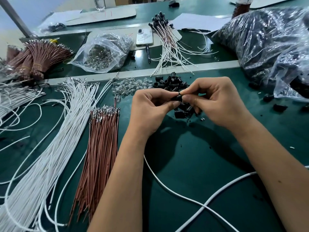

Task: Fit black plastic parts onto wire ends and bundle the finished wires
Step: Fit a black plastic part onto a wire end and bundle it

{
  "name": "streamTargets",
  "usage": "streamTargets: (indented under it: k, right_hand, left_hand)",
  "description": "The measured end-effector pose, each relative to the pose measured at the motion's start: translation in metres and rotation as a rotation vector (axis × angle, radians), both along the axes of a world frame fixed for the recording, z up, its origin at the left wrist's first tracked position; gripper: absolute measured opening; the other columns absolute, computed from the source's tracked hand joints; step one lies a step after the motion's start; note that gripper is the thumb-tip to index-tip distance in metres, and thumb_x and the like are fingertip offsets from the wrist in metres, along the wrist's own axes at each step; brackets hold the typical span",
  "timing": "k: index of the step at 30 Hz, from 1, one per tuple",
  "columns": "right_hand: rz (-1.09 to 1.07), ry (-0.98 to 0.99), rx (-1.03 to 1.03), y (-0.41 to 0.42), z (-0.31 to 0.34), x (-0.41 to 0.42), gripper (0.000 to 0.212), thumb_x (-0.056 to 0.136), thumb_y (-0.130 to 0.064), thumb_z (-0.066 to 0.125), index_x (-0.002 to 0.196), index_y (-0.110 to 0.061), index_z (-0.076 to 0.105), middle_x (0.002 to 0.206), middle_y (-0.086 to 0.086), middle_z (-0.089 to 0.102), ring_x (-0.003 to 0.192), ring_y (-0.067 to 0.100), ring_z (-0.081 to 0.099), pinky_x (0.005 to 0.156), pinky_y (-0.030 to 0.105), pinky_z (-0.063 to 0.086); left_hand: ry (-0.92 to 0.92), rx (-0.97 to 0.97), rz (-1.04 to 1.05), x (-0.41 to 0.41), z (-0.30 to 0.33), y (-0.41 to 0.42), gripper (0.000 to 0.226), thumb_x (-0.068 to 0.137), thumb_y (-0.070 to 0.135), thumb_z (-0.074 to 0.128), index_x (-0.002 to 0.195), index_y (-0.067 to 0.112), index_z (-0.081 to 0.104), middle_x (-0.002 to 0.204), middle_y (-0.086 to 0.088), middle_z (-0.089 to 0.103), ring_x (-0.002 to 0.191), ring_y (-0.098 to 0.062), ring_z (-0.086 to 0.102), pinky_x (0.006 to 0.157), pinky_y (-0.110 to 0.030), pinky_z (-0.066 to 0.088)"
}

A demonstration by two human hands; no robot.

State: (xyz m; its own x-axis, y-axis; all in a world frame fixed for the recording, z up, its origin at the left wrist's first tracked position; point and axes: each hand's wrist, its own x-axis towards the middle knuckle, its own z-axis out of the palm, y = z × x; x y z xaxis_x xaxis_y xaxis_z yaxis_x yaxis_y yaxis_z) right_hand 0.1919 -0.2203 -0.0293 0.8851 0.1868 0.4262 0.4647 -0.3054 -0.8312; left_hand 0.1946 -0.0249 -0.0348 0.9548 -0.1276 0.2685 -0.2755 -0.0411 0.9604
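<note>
Black plastic part (178,98) sits pinched between my two hands, just above the loose pile of black parts (173,84) mid-table. Going left to right: far left, tied brown wire bundles (37,59) and a loose white wire heap (50,148), metal terminals at the far ends; next the brown wires (100,148) lying straight, terminals pointing away from me. Behind those a clear bag of small bulbs (103,52), then a phone (144,37), then finished wires (164,44) fanned out with black caps on their far ends. Left hand (150,109) has fingers curled, thumb and fingertips gripping the part from the left; right hand (215,99) pinches the same part from the right, thumb on top. Can't tell if a wire end is already inside it, fingers cover that. A white cable (184,196) crosses the mat near me, probably not part of the job. Far right, a big plastic bag (267,41) of more black parts. Handling guess: the part is tiny, light, rigid, smooth, so likely to slip or flick away; I'd hold it by its side walls and keep the open end clear. Wires are thin and floppy, so I'd grip close behind the terminal, or the end will buckle on pushing in.
</note>
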Motion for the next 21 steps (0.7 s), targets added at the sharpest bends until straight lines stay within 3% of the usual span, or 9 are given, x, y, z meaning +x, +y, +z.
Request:
streamTargets:
  k: [6,10,14,21]
  right_hand:
    - [0.018,0.032,0.023,0.0019,-0.0017,-0.0001,0.013,0.086,-0.008,0.080,0.085,-0.021,0.077,0.067,-0.002,0.070,0.048,0.013,0.057,0.050,0.024,0.048]
    - [-0.018,0.039,0.026,0.0044,0.0000,-0.0006,0.009,0.087,-0.008,0.079,0.086,-0.016,0.077,0.067,0.001,0.071,0.048,0.016,0.058,0.049,0.027,0.049]
    - [0.008,0.040,0.122,0.0048,0.0040,-0.0022,0.004,0.090,-0.009,0.077,0.091,-0.013,0.077,0.064,0.006,0.068,0.049,0.019,0.057,0.050,0.027,0.049]
    - [-0.025,0.104,0.177,0.0066,0.0035,-0.0026,0.006,0.094,-0.016,0.074,0.092,-0.013,0.078,0.071,0.008,0.073,0.054,0.017,0.060,0.048,0.026,0.050]
  left_hand:
    - [-0.033,0.049,0.010,-0.0005,-0.0002,0.0012,0.024,0.073,-0.010,0.083,0.094,-0.001,0.078,0.087,-0.015,0.077,0.086,-0.033,0.075,0.084,-0.047,0.061]
    - [-0.107,0.101,0.030,-0.0001,-0.0004,-0.0012,0.021,0.074,-0.006,0.084,0.093,0.000,0.079,0.085,-0.009,0.078,0.081,-0.027,0.076,0.077,-0.039,0.062]
    - [-0.069,-0.050,0.010,-0.0003,0.0004,-0.0034,0.026,0.074,-0.010,0.081,0.094,0.006,0.077,0.084,-0.008,0.078,0.078,-0.019,0.074,0.077,-0.032,0.060]
    - [-0.072,-0.092,0.015,-0.0012,0.0001,-0.0077,0.026,0.075,-0.011,0.081,0.094,0.006,0.077,0.089,-0.009,0.078,0.083,-0.022,0.075,0.082,-0.034,0.061]
